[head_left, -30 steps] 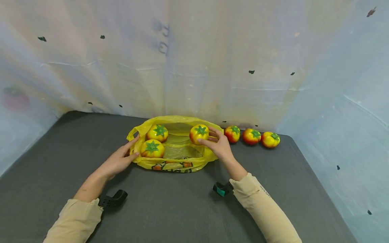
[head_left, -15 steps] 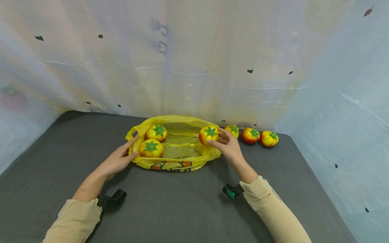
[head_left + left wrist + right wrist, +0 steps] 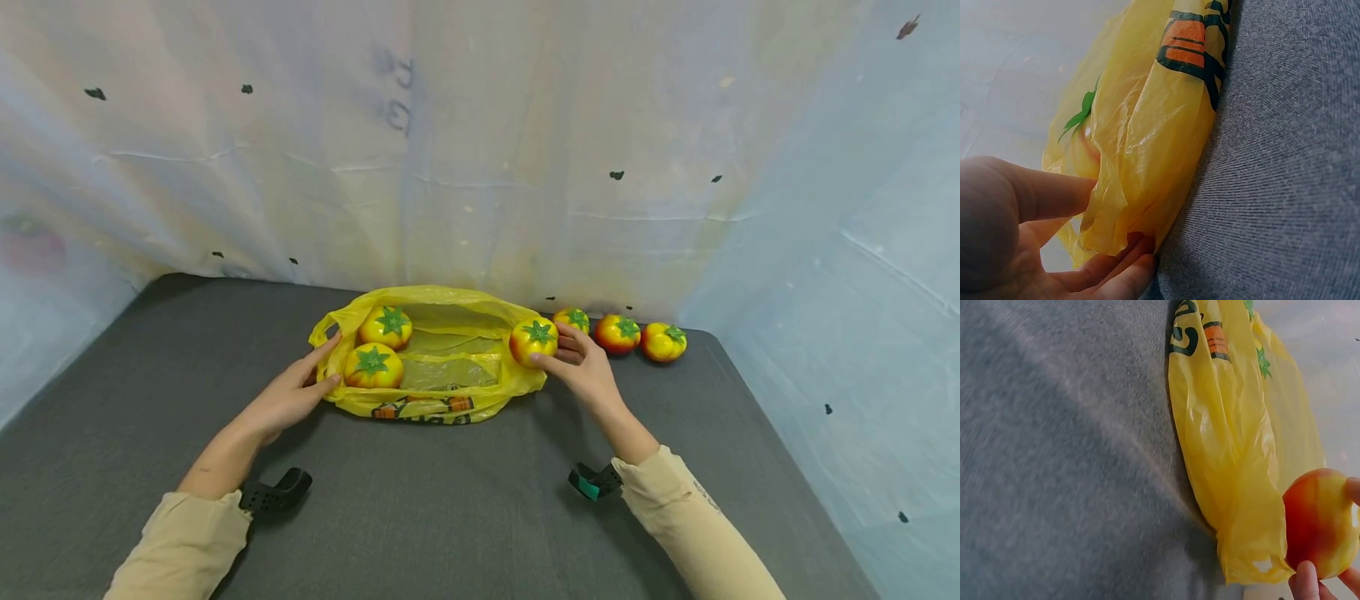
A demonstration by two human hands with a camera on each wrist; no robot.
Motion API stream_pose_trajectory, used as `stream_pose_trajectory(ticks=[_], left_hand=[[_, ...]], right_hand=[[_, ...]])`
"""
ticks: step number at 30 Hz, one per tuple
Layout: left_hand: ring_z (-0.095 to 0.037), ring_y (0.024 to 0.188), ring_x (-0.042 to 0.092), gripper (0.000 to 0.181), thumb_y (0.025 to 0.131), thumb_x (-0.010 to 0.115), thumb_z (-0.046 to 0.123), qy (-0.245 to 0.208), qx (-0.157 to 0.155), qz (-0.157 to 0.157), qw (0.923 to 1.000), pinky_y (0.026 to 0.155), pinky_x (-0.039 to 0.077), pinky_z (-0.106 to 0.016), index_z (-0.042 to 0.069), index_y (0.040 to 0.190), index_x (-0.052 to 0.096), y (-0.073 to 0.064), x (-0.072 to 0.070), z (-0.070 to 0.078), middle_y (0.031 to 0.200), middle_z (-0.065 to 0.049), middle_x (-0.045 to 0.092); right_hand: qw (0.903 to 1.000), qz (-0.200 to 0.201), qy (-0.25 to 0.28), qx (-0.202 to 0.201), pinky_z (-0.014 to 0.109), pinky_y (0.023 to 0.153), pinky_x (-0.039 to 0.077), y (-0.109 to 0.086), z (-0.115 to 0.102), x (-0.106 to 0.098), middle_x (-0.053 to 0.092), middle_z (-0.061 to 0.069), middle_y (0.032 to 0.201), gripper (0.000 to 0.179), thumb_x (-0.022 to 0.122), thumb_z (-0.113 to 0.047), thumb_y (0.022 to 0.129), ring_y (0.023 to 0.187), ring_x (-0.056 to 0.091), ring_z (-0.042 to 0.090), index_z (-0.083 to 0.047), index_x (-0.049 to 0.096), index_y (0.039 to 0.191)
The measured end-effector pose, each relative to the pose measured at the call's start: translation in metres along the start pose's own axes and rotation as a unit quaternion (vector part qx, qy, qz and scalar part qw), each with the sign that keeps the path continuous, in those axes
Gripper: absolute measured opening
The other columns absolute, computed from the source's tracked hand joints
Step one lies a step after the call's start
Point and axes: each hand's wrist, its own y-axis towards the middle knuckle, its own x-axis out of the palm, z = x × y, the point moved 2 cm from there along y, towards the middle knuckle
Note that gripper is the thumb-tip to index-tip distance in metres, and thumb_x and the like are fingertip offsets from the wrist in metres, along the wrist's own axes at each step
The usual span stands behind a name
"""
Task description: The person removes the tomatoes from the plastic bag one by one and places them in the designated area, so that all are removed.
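An open yellow plastic bag (image 3: 438, 408) lies on the table, and two glossy yellow-red tomatoes (image 3: 373, 365) with green star-shaped tops sit inside its left part. At the bag's left end my left hand (image 3: 288, 400) holds the edge between thumb and fingers; the left wrist view shows the thumb (image 3: 1054, 194) against the plastic. My right hand (image 3: 588, 371) grips another tomato (image 3: 533, 342) over the bag's right rim. In the right wrist view this held tomato (image 3: 1319, 522) is beside the bag's end, with fingertips on its side.
Three more tomatoes (image 3: 618, 335) stand in a row to the right of the bag, near the back of the dark table (image 3: 420, 517); the nearest is partly hidden. A pale sheet wall (image 3: 480, 150) rises behind, and another wall (image 3: 847, 375) stands at the right.
My right hand has carried its tomato rightward and slightly nearer, from above the bag's opening to its right rim. The left hand stays at the bag's left end.
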Motion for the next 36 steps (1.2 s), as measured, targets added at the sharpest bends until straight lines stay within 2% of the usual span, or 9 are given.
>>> stream_pose_trajectory(ticks=[12,24,36], left_hand=[[-0.053,0.141,0.004,0.067,0.103,0.044,0.027,-0.001,0.001,0.001,1.0000,0.106,0.016,-0.070,0.022,0.156,0.002,-0.001,0.000,-0.001,0.157,-0.029,0.001],[-0.052,0.142,0.003,0.067,0.103,0.045,0.026,0.006,0.001,0.004,1.0000,0.107,0.014,-0.070,0.021,0.156,0.004,0.001,0.001,-0.001,0.158,-0.028,0.002],[-0.052,0.142,0.003,0.067,0.103,0.045,0.024,0.005,0.004,0.007,1.0000,0.106,0.013,-0.070,0.021,0.156,0.004,0.001,0.000,-0.002,0.158,-0.027,0.002]], right_hand=[[0.9991,0.021,-0.022,0.029,0.048,0.103,0.043,-0.004,0.014,-0.017,0.042,0.016,0.145,0.073,0.073,-0.029,0.086,0.129,0.047,0.033,-0.015,0.038,0.147],[0.9974,0.032,-0.038,0.053,0.048,0.104,0.041,-0.007,0.030,-0.030,0.040,0.019,0.146,0.075,0.071,-0.033,0.087,0.131,0.044,0.035,-0.011,0.034,0.149],[0.9959,0.033,-0.051,0.066,0.048,0.105,0.040,-0.005,0.043,-0.033,0.042,0.022,0.143,0.074,0.070,-0.030,0.088,0.130,0.045,0.036,-0.006,0.033,0.148]])
